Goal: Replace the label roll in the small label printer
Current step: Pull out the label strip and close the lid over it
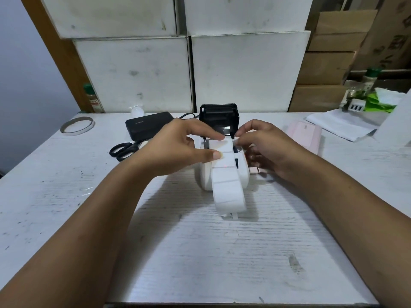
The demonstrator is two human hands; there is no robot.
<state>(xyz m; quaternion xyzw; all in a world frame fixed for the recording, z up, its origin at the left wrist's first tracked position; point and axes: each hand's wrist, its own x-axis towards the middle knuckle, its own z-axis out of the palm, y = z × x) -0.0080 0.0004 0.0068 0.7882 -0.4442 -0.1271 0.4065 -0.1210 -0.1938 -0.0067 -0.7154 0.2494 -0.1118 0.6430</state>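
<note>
A small white label printer (242, 172) stands mid-table with its black lid (219, 114) swung up at the back. A strip of blank white labels (226, 185) runs out of the open bay and hangs down over the printer's front to the table. My left hand (178, 147) pinches the strip's left edge near the top between thumb and forefinger. My right hand (264, 145) holds the right edge of the strip at the bay with its fingertips. The roll itself is hidden under my hands.
Black scissors (124, 150) and a black power adapter (146, 125) lie left of the printer. A tape ring (76, 128) sits far left, a pink device (305, 134) to the right. White boxes (189, 70) form a wall behind; papers and bottles clutter the right rear.
</note>
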